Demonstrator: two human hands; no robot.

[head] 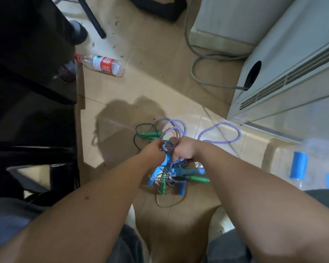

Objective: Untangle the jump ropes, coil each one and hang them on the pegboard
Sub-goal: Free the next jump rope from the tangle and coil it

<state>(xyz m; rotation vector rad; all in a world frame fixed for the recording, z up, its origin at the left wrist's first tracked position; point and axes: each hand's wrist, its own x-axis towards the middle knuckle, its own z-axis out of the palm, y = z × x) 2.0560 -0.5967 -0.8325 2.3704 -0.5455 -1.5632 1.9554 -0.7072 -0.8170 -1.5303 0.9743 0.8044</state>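
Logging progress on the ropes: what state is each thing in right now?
jump ropes: tangled in one knot, none coiled
purple loop: slack, outside the knot
left hand: grips the knot
right hand: grips the knot
bottle: lying on its side, capped

The fingertips of the left hand (pixel 153 151) and right hand (pixel 183 149) were buried in the tangle of jump ropes (pixel 176 168), so which cord each one gripped could not be told. Right of the tangle, a clear container (pixel 321 154) holding a blue roll (pixel 298 165) was blurred and cut off by the frame edge. Beyond the tangle, the label print on the plastic bottle (pixel 103 65) was too small to read.
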